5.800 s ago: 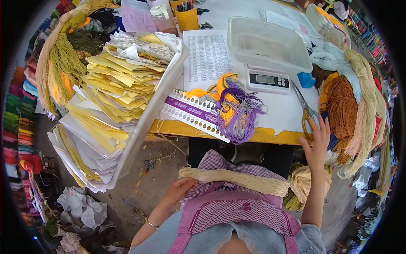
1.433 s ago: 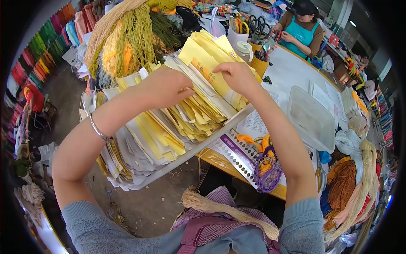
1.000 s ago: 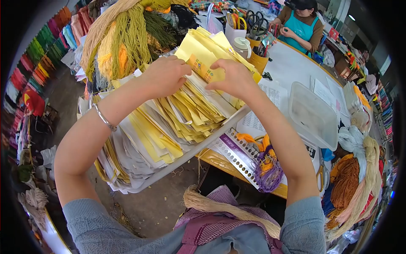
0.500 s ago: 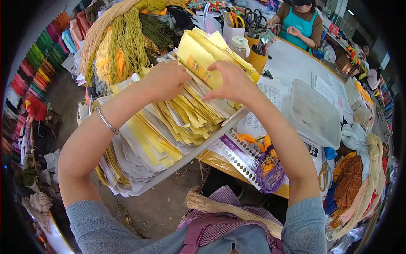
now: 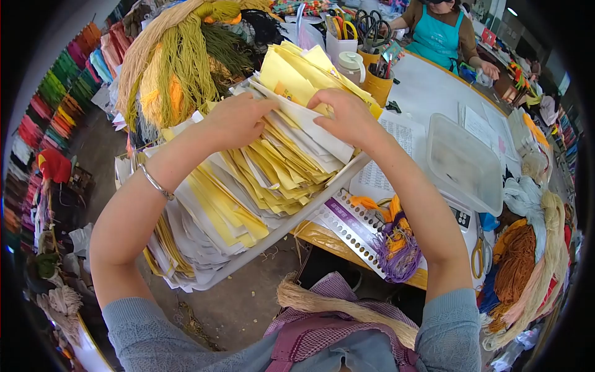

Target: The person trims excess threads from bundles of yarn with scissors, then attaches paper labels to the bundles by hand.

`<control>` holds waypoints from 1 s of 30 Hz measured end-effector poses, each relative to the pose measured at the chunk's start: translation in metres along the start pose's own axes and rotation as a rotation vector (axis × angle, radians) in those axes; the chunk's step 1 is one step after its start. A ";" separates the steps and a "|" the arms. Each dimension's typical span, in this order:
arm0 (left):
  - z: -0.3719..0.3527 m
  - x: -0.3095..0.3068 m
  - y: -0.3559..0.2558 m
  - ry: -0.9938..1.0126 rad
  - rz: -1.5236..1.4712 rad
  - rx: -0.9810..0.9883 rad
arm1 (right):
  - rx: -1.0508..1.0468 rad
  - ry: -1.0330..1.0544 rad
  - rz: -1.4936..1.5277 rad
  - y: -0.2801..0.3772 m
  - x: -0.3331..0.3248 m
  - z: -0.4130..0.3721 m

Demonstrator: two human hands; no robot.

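Note:
Tightly packed yellow and white paper envelopes [image 5: 273, 167] stand on edge in a long pale plastic tray [image 5: 248, 255]. My left hand [image 5: 238, 123] is closed, its curled fingers at the upper edges of the envelopes. A white envelope [image 5: 313, 127] leans between my hands. My right hand [image 5: 350, 118] curves over that envelope's upper edge, thumb and bent fingers gripping it. Behind it rise larger yellow envelopes [image 5: 291, 71] with orange print, now mostly covered.
Olive and cream yarn skeins [image 5: 186, 68] heap behind the tray. Scissors [image 5: 372, 28] stand in holders near a lidded white jar [image 5: 351, 65]. A clear plastic bin [image 5: 465, 161], a punched card [image 5: 353, 232] with purple thread, and more skeins [image 5: 517, 266] lie right. A person in a turquoise apron [image 5: 434, 37] sits opposite.
White envelopes have tipped forward between my hands, covering the printed yellow front. My left hand has shifted slightly down and left. The person opposite has lowered an arm to the side.

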State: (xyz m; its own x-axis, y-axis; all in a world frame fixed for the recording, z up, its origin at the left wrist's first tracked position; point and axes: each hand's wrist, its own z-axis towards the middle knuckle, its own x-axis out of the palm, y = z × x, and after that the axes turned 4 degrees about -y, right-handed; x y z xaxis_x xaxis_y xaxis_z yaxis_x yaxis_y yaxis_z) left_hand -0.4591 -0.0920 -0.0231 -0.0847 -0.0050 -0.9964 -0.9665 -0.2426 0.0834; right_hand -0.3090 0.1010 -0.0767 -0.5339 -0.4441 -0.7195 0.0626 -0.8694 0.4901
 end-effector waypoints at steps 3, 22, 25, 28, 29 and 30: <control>0.000 0.007 0.002 -0.121 -0.062 0.010 | -0.014 0.000 0.005 -0.004 0.001 0.001; 0.006 0.016 0.022 -0.235 -0.063 0.190 | -0.036 0.058 0.034 -0.005 -0.003 0.001; 0.004 0.008 0.013 -0.173 -0.017 0.091 | -0.008 0.073 0.040 -0.007 -0.002 0.003; 0.005 0.011 0.002 -0.231 -0.039 -0.023 | -0.034 0.063 0.015 -0.007 -0.002 0.002; 0.005 0.014 0.001 -0.294 -0.086 -0.075 | -0.034 0.064 0.014 -0.007 -0.002 0.002; 0.006 0.018 0.003 -0.295 -0.088 -0.076 | -0.010 0.067 0.021 -0.008 -0.002 0.003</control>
State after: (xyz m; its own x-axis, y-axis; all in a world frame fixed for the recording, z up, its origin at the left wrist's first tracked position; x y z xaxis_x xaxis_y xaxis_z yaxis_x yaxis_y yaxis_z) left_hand -0.4653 -0.0866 -0.0408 -0.0788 0.2978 -0.9514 -0.9534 -0.3012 -0.0154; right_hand -0.3107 0.1093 -0.0774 -0.4748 -0.4758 -0.7404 0.0817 -0.8615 0.5012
